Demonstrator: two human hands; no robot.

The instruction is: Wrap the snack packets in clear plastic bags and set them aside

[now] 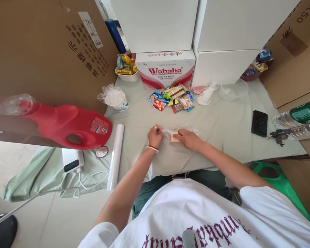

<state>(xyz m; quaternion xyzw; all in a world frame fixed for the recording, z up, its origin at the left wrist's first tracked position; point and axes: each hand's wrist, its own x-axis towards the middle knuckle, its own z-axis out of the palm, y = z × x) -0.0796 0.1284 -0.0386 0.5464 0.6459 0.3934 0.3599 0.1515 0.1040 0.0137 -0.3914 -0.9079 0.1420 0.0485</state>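
Near the table's front edge, a crumpled clear plastic bag [167, 136] lies between my hands. A small pale orange-beige piece [174, 137], perhaps a snack, shows in or under the plastic; its exact kind is unclear. My left hand [155, 136] has its fingers closed at the bag's left end. My right hand [188, 138] closes over the right side of the pale piece and the plastic, hiding part of both. Beyond them is a pile of small wrapped snacks [174, 97] in several colours.
Behind the pile stands a Wahaha water carton [167, 70]. To the left are a paper cup [119, 102], a red jug [74, 125] and a clear plastic roll [115, 156]. A phone [259, 123], keys [280, 136] and bottles [303, 113] lie right, beyond a clear bowl [235, 90].
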